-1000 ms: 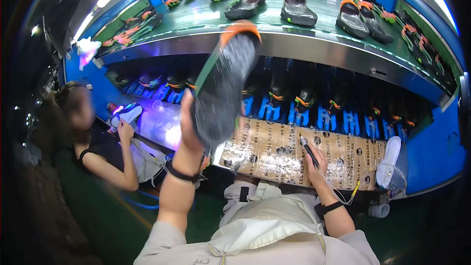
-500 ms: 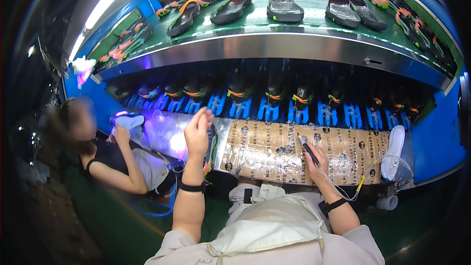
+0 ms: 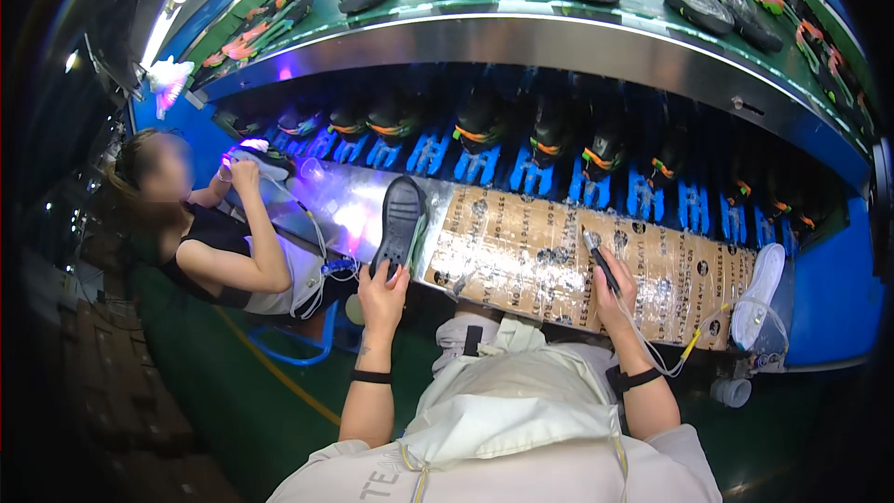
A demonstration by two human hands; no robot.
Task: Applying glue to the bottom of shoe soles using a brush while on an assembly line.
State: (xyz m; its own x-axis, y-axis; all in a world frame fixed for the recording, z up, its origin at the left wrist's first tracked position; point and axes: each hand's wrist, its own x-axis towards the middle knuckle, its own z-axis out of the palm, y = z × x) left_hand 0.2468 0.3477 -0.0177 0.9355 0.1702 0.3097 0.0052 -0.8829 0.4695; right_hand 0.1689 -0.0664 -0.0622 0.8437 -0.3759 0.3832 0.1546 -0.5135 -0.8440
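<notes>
A dark shoe (image 3: pixel 403 219) with a pale edge lies lengthwise on the bench, left of the cardboard. My left hand (image 3: pixel 384 291) is at its near end, fingertips closed on that end. My right hand (image 3: pixel 616 291) is wrapped round a black pen-like tool (image 3: pixel 601 261) with a metal tip, held just above the cardboard. From the tool a thin pale cable (image 3: pixel 643 354) runs past my wrist to a yellow connector (image 3: pixel 690 346).
Printed cardboard (image 3: pixel 521 261) under clear film covers the bench. A white shoe-shaped piece (image 3: pixel 762 284) stands at its right end. Behind, blue racks (image 3: pixel 535 177) hold dark shoes below a green conveyor (image 3: pixel 521 14) with more shoes. At left a co-worker (image 3: pixel 223 251) handles a shoe.
My left hand has come down from its raised position to the near end of the dark shoe. My right hand still holds the pen-like tool. The view has shifted downward and tilted.
</notes>
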